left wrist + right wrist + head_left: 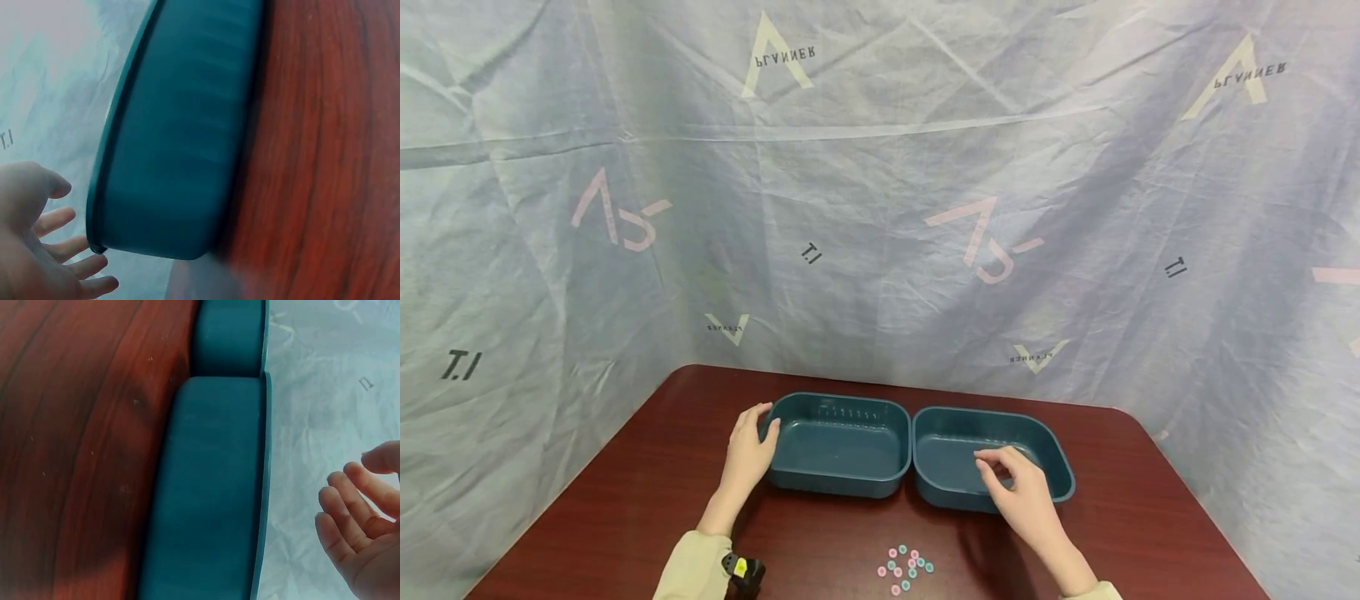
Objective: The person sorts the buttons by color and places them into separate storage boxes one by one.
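Two dark teal plastic bins stand side by side on the table, the left bin (838,482) and the right bin (951,497). My left hand (750,450) is at the left bin's outer end, thumb near the rim; in the left wrist view its fingers (87,267) spread loosely beside the bin's corner. Over the right bin hovers my right hand (1018,487), its fingers bent and thumb close to the index. The right wrist view shows these fingers (340,515) loosely curled above the rim, with nothing seen between them.
Several small pink and teal round beads (903,549) lie scattered on the dark red-brown wooden table (820,542), in front of the bins. A grey printed cloth (880,208) hangs behind the table and along both sides. A black wrist device (745,573) sits by my left sleeve.
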The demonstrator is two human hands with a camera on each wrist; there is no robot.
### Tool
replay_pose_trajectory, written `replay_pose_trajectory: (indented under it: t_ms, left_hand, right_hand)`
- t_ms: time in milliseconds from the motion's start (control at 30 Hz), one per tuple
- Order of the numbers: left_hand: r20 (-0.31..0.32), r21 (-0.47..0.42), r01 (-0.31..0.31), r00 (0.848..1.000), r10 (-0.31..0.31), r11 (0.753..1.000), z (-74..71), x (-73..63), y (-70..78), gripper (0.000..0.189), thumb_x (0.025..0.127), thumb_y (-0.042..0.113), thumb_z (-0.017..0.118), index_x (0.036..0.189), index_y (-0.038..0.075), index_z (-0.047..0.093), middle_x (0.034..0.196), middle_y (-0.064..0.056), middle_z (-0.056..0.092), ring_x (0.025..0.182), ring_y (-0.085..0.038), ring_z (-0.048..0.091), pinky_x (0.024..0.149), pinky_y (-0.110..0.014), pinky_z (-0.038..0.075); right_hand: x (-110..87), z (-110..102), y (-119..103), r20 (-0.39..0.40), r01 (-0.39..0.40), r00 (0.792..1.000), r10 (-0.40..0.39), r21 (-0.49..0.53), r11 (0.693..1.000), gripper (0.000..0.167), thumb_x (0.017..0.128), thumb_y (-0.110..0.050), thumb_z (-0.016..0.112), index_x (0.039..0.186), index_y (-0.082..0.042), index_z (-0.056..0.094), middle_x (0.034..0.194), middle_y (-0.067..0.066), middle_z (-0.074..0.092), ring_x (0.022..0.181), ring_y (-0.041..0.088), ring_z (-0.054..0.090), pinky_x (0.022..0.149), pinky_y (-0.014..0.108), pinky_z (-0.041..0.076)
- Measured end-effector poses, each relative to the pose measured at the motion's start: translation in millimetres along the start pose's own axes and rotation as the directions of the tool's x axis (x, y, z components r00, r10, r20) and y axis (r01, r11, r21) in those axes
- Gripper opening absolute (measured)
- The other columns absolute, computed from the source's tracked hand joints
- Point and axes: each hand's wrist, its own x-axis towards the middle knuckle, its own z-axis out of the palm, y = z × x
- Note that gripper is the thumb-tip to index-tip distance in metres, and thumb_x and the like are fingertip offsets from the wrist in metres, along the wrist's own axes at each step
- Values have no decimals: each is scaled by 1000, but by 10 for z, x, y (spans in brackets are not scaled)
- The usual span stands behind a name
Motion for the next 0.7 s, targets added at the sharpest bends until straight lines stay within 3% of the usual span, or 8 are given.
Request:
replay_pose_trajectory:
  t_ms: [167,467,700]
  left_hand:
    - [-1,-8,34,999,-34,999,21,33,-87,44,96,17,53,135,-2,44,134,-25,45,123,-41,44,98,-55,38]
    - [8,-45,58,998,-58,997,65,75,-194,45,96,11,51,136,-6,43,131,-28,50,119,-40,51,98,-48,42]
    - [3,-91,77,997,-77,993,92,77,-227,42,96,8,47,136,-5,43,130,-28,51,116,-40,54,93,-48,45]
  right_hand:
    - [-37,51,-38,57,-42,998,39,39,998,19,82,-8,71,96,-22,69,77,-15,59,68,-1,54,57,22,48]
    - [-98,132,-137,158,-104,983,95,53,993,25,80,-7,72,95,-26,68,76,-16,59,67,-1,55,64,24,52]
    - [-162,159,-197,234,-132,966,113,68,989,14,84,-14,70,98,-19,70,78,-13,60,69,0,56,64,23,51]
